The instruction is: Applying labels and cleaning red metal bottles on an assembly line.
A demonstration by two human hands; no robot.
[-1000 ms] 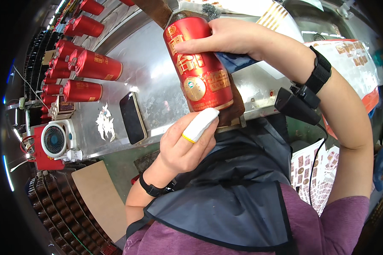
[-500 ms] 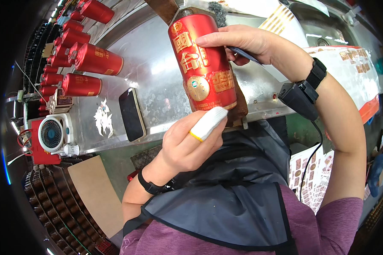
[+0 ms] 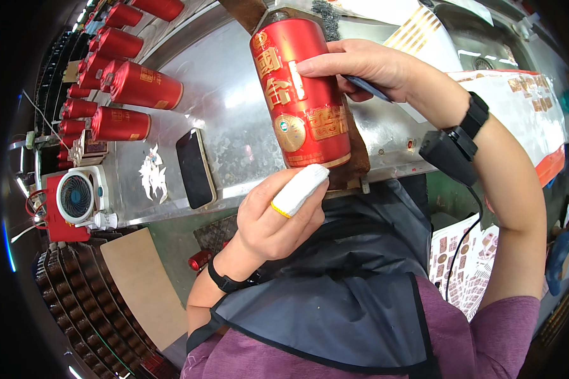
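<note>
A red bottle [image 3: 306,95] with gold raised lettering and a round gold seal lies tilted on a brown rest at the bench's near edge. My left hand [image 3: 275,218], its fingers curled, is at the bottle's base. A white finger sleeve [image 3: 300,189] with a yellow rim covers one of its fingers. My right hand [image 3: 376,69] presses its thumb on the bottle's upper front, beside the lettering. Under that palm its other fingers hold a dark, flat, thin tool [image 3: 368,87], whose kind I cannot make out.
Several red bottles [image 3: 146,86] stand along the bench's left. Nearby lie a phone [image 3: 196,169], white scraps [image 3: 152,174] and a small fan [image 3: 77,196]. Sticker sheets [image 3: 468,265] hang at lower right. A cable [image 3: 464,240] runs from the device on my right wrist.
The bottle has turned slightly, its lettering shifting left. My left hand has moved a little down and left; my right thumb has slid slightly right. Far bottles at upper left have shifted.
</note>
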